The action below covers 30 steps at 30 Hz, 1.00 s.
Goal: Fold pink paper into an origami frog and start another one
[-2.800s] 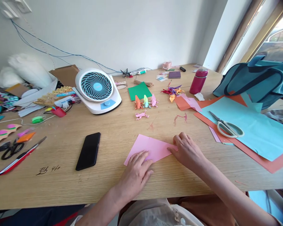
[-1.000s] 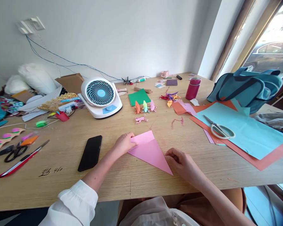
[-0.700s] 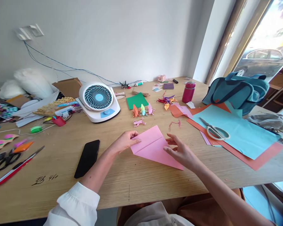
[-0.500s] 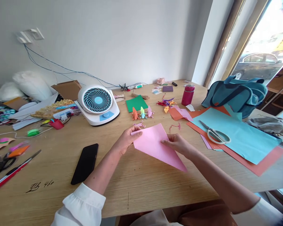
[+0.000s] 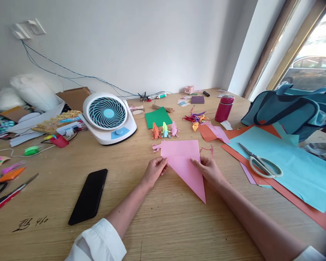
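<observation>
1. Compared with half a second ago, I see the pink paper [image 5: 182,157] turned: its broad edge is now level at top.
2. It lies near the frame's centre; the left hand [image 5: 155,172] pinches its left corner, thumb and fingers together, and the right hand [image 5: 210,170] clasps its right edge, thumb in front.
3. At left, a red cup [image 5: 60,141] holds small items; the teal bag [image 5: 288,112] at right hides its content from me.
4. The paper has one crosswise crease and tapers downward to a sharp tip.

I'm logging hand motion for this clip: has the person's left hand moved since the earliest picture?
Yes: judged against the green sheet, the left hand has moved forward, and is now closer to that sheet.
</observation>
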Motion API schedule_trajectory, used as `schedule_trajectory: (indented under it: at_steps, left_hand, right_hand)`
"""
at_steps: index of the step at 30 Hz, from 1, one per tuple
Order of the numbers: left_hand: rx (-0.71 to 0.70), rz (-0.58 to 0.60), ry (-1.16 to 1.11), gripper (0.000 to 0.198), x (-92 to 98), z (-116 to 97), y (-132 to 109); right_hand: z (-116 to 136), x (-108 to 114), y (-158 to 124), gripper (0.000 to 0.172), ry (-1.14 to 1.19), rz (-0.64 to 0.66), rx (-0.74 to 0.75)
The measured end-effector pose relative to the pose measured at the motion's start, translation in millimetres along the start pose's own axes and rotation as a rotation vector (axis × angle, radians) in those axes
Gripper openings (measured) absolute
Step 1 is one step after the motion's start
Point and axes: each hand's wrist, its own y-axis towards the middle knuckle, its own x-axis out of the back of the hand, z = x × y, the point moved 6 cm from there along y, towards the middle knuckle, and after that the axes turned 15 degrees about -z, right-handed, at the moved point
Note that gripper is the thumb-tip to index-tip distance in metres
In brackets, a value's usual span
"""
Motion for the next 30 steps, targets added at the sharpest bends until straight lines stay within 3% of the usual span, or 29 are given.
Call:
schedule_trajectory:
  at_steps: [7, 15, 21, 26, 28, 30]
  left_hand:
    - [-0.049, -0.041, -0.028, 0.047, 1.6, -4, -3]
    - [-0.069, -0.130, -0.101, 0.046, 7.4, -5, -2]
    - [-0.026, 0.029, -0.052, 0.046, -5.9, 0, -10]
    - [0.025, 0.131, 0.009, 0.048, -10.8, 2, -12]
    - [0.063, 0.205, 0.043, 0.048, -11.1, 2, -13]
    - [0.096, 0.294, 0.079, 0.049, -11.7, 0, -16]
  right_hand:
    - [11, -6, -13, 0.050, 0.034, 0.095, -0.106]
    - [-1, -13, -16, 0.041, -0.306, 0.243, -0.027]
    - [-5, -17, -18, 0.045, -0.348, 0.210, 0.058]
    - [9, -18, -25, 0.047, -0.373, 0.252, 0.084]
    - [23, -10, -23, 0.042, -0.275, 0.163, 0.158]
    - [41, 7, -21, 0.035, -0.228, -0.092, 0.319]
